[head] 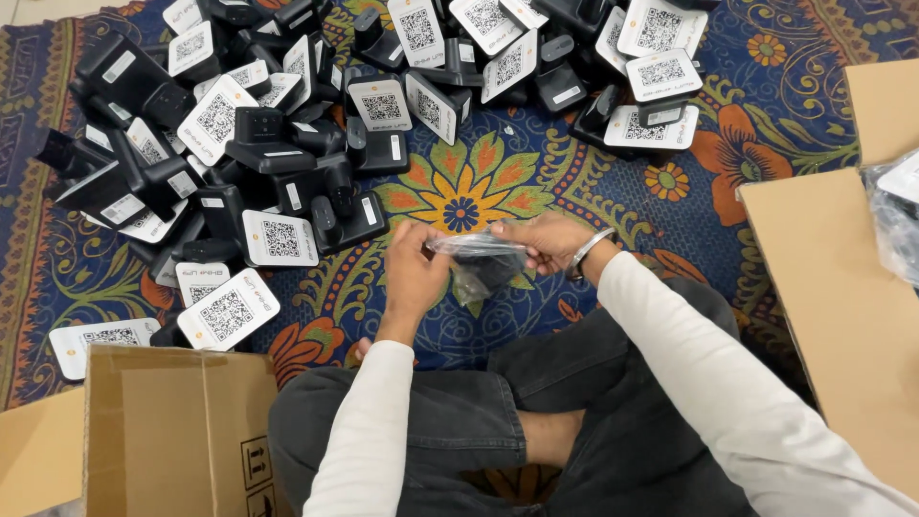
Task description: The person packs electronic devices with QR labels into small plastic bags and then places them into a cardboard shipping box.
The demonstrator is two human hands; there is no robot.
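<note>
Together, both hands [414, 270] [541, 241] on plastic bag [479, 258]

Bright, even indoor light, soft shadows, slight glare on glossy white cards [218, 117], sharp focus, mild edge distortion.

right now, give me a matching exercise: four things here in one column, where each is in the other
1. clear plastic bag
2. pile of black stands with white code cards
3. printed cardboard box
4. metal wristband

a. near left, beside the knee
b. on the right wrist
c. between both hands
d. spread over the patterned rug, far side

Pairs: 1-c, 2-d, 3-a, 4-b
</note>
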